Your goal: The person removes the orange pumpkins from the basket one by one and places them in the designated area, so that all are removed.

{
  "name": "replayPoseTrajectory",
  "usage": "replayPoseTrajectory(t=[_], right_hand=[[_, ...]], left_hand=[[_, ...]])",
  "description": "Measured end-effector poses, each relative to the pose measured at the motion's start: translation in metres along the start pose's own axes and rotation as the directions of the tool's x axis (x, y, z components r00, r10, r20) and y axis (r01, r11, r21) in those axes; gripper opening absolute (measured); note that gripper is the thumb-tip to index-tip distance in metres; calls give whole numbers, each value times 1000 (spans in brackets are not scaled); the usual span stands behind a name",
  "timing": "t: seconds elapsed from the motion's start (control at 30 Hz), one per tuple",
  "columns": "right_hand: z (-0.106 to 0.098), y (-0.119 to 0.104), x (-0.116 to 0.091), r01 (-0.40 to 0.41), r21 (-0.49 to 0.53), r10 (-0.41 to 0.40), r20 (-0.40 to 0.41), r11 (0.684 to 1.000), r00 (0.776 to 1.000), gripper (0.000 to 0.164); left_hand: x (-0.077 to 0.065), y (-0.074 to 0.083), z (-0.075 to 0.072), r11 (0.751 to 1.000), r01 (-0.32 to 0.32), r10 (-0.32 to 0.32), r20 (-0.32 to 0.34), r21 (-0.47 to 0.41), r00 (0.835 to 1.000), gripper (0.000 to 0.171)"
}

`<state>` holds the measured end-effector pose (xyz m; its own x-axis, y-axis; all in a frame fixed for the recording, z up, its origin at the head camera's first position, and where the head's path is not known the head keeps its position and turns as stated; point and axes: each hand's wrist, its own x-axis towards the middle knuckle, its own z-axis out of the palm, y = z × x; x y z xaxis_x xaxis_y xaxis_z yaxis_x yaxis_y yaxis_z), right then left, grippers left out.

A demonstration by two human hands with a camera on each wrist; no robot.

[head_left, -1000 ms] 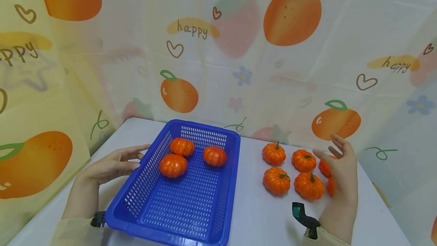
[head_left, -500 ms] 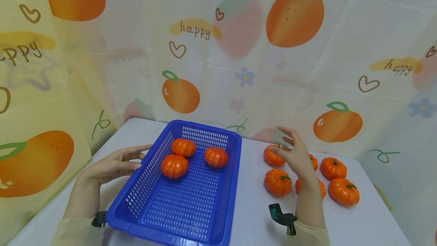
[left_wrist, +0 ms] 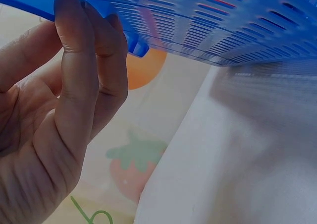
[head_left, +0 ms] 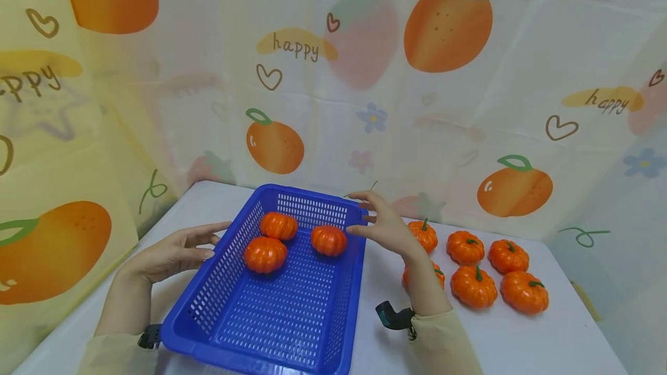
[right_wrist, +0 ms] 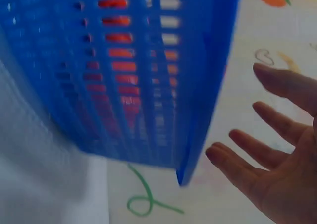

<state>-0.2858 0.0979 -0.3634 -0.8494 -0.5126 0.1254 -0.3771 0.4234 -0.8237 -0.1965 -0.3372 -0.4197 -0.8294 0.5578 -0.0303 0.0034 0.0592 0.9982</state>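
A blue plastic basket (head_left: 281,328) with slotted sides stands on the table, holding three small orange pumpkins, one of them a pumpkin (head_left: 329,241) near the right wall. My left hand (head_left: 174,253) is at the basket's left rim, fingertips right at its outer edge; the left wrist view shows loosely bent fingers (left_wrist: 77,75) there. Over the right rim hovers my right hand (head_left: 383,224), empty, fingers spread and pointing left toward the basket. In the right wrist view its fingers (right_wrist: 277,122) appear beside the rim, apart from it.
Several more orange pumpkins with green stems, including a pumpkin (head_left: 473,286), sit in two rows on the white table (head_left: 521,340) right of the basket. My right forearm partly covers the leftmost ones. A fruit-printed curtain (head_left: 323,132) hangs behind the table.
My right hand has moved left, from above the far right pumpkins across the others to the basket's right rim. The left hand, basket and pumpkins have stayed put.
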Motion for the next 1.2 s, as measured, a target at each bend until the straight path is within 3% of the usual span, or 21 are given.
replayPoseTrajectory(t=[0.17,0.3,0.67,0.93,1.2], right_hand=[[18,-8,15,29,61,-37,135,998,990,67],[28,-12,25,74,30,-78,185,997,980,66],[47,2,49,54,-147,-17,238,988,971,66],[56,8,59,15,-196,37,256,980,966,67],[66,9,61,22,-260,65,319,965,946,66]], left_hand=[[0,0,0,1000,-4,4,8,-2,1000,59],[-1,-1,-1,1000,-13,13,14,-13,1000,59],[0,-3,-2,999,-23,24,29,-31,999,59],[0,-3,-2,1000,-15,16,21,-10,1000,59],[0,-3,-3,1000,-4,4,14,11,1000,59]])
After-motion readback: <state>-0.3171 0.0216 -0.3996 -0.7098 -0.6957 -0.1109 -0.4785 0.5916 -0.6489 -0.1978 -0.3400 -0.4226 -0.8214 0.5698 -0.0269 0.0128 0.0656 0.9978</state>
